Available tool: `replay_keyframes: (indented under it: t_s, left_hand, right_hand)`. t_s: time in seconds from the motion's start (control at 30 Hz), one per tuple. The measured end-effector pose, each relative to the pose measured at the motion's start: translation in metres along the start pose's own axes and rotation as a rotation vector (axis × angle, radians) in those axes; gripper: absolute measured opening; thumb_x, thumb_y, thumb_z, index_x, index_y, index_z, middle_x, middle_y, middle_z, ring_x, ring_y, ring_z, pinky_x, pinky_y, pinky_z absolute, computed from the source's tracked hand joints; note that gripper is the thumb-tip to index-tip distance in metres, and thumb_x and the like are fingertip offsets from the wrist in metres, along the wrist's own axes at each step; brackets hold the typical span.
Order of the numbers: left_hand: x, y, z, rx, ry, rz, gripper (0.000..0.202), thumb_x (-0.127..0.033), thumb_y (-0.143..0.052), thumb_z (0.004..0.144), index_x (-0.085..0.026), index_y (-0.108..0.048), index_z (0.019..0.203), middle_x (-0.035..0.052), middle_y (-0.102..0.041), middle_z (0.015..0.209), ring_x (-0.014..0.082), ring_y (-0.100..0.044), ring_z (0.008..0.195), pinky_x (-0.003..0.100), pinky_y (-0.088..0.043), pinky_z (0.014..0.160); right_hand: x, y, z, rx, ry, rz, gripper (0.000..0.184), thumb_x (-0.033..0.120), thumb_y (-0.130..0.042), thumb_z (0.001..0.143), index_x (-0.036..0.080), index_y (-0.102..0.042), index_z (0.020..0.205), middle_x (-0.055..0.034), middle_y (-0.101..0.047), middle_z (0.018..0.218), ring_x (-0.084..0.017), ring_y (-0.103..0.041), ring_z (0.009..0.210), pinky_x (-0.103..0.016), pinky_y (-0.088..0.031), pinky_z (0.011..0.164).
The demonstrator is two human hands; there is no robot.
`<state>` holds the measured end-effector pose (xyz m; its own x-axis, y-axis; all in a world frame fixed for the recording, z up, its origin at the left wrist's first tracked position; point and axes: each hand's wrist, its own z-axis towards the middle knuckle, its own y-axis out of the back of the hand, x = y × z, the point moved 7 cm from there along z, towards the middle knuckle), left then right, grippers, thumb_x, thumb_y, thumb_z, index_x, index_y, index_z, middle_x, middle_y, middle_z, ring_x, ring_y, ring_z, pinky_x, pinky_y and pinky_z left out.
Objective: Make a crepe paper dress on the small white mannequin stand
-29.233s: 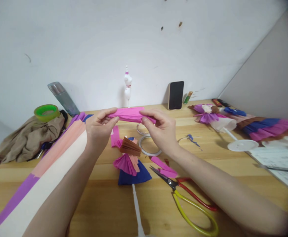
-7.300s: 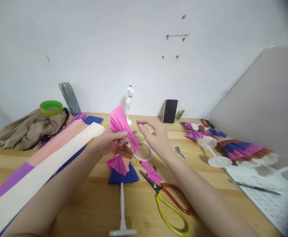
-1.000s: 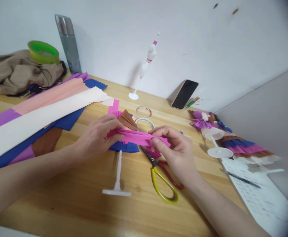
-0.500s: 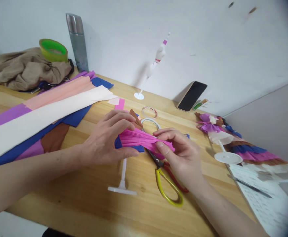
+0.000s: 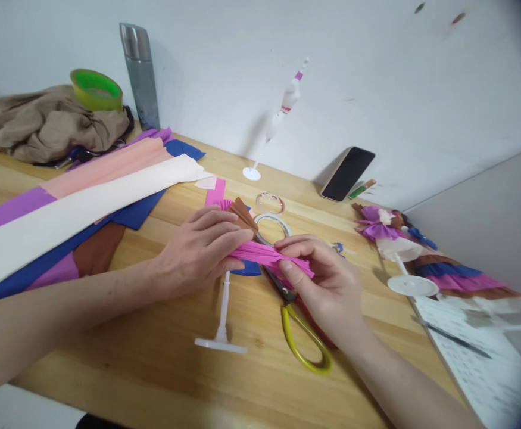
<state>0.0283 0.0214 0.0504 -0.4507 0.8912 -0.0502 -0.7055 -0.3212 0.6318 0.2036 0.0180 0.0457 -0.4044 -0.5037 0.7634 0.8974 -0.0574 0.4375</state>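
Note:
A gathered strip of pink crepe paper (image 5: 264, 254) stretches between my two hands. My left hand (image 5: 202, 247) is closed on its left end, thumb below and fingers over the top. The right end is pinched between the thumb and fingers of my right hand (image 5: 320, 277). Under the paper lies a pair of scissors with a yellow handle loop (image 5: 293, 345), partly covered by my right hand. A white doll stand (image 5: 223, 316) shows below my left hand; its top is hidden. Brown crepe paper (image 5: 243, 215) and a blue piece (image 5: 247, 269) are close by.
Long crepe paper strips (image 5: 121, 199) lie at the left, near a bottle (image 5: 140, 77) and tan cloth (image 5: 50, 122). Behind my hands are a tape roll (image 5: 274, 221) and a white figure on a stand (image 5: 282, 107). A phone (image 5: 348, 174), dressed doll (image 5: 443, 268) and notebook (image 5: 474, 369) are right.
My left hand has closed down on the pink crepe paper, which is now bunched narrower. The brown piece beside it shows more. My right hand keeps its pinch almost in place.

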Motion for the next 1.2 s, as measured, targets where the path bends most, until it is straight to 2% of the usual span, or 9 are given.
replay_keyframes:
  t_s: [0.13, 0.27, 0.37, 0.53, 0.7, 0.83, 1.03, 1.2]
  left_hand:
    - [0.001, -0.001, -0.002, -0.015, 0.041, -0.059, 0.018, -0.029, -0.057, 0.094, -0.017, -0.057, 0.107, 0.0076, -0.073, 0.100, 0.0204, -0.064, 0.099, 0.036, -0.053, 0.090]
    - [0.003, -0.003, -0.003, 0.035, 0.136, -0.108, 0.028, -0.033, -0.057, 0.093, -0.018, -0.054, 0.116, 0.0072, -0.072, 0.102, 0.0202, -0.064, 0.099, 0.035, -0.053, 0.089]
    - [-0.002, -0.002, -0.002, 0.043, 0.118, -0.112, 0.038, -0.039, -0.059, 0.091, -0.015, -0.054, 0.120, 0.0101, -0.071, 0.105, 0.0231, -0.064, 0.100, 0.040, -0.052, 0.090]
    - [-0.003, 0.002, 0.000, -0.027, 0.082, -0.055, 0.023, -0.027, -0.060, 0.092, -0.018, -0.058, 0.113, 0.0052, -0.073, 0.095, 0.0187, -0.065, 0.090, 0.038, -0.051, 0.090]
    - [-0.001, 0.000, -0.002, -0.005, 0.080, -0.049, 0.020, -0.021, -0.060, 0.091, -0.017, -0.061, 0.111, 0.0061, -0.072, 0.094, 0.0184, -0.064, 0.088, 0.037, -0.052, 0.086]
    - [-0.002, -0.003, -0.002, 0.040, 0.083, -0.047, 0.022, -0.025, -0.057, 0.093, -0.015, -0.060, 0.113, 0.0082, -0.070, 0.096, 0.0206, -0.062, 0.092, 0.037, -0.051, 0.083]
    - [-0.005, -0.005, 0.000, 0.083, 0.073, 0.016, 0.018, -0.026, -0.049, 0.097, -0.015, -0.061, 0.093, 0.0044, -0.065, 0.079, 0.0189, -0.055, 0.076, 0.033, -0.046, 0.071]
    - [-0.002, -0.012, -0.003, 0.164, 0.094, 0.052, 0.020, -0.022, -0.044, 0.098, -0.016, -0.059, 0.087, 0.0021, -0.063, 0.074, 0.0174, -0.052, 0.068, 0.030, -0.041, 0.065]
  right_hand:
    - [-0.004, -0.002, 0.000, 0.009, -0.095, 0.085, 0.007, 0.020, -0.064, 0.085, 0.022, -0.066, 0.079, -0.0028, -0.069, 0.087, -0.016, -0.064, 0.078, -0.028, -0.050, 0.068]
    - [-0.006, -0.005, 0.000, 0.023, -0.128, 0.133, 0.008, 0.021, -0.064, 0.085, 0.022, -0.066, 0.077, -0.0022, -0.068, 0.083, -0.014, -0.062, 0.071, -0.027, -0.049, 0.063]
    - [-0.006, -0.005, 0.000, 0.023, -0.126, 0.127, 0.007, 0.021, -0.065, 0.084, 0.022, -0.067, 0.077, -0.0024, -0.068, 0.082, -0.015, -0.062, 0.074, -0.028, -0.049, 0.066]
    - [-0.009, -0.006, -0.001, 0.037, -0.155, 0.128, 0.007, 0.024, -0.066, 0.083, 0.021, -0.067, 0.077, -0.0028, -0.068, 0.083, -0.016, -0.061, 0.072, -0.029, -0.047, 0.064]
    - [-0.010, -0.007, -0.001, 0.034, -0.174, 0.145, 0.008, 0.024, -0.066, 0.083, 0.020, -0.066, 0.077, -0.0026, -0.068, 0.083, -0.014, -0.059, 0.067, -0.028, -0.046, 0.061]
    - [-0.008, -0.006, -0.001, 0.024, -0.174, 0.130, 0.007, 0.025, -0.066, 0.083, 0.021, -0.066, 0.077, -0.0026, -0.068, 0.083, -0.015, -0.061, 0.071, -0.029, -0.047, 0.064]
    - [-0.006, -0.006, -0.001, 0.026, -0.151, 0.091, 0.007, 0.024, -0.066, 0.083, 0.020, -0.067, 0.077, -0.0034, -0.069, 0.083, -0.016, -0.062, 0.073, -0.029, -0.048, 0.066]
    - [-0.005, -0.006, 0.000, 0.023, -0.132, 0.071, 0.007, 0.023, -0.065, 0.084, 0.021, -0.065, 0.077, -0.0036, -0.069, 0.083, -0.017, -0.063, 0.075, -0.030, -0.049, 0.067]
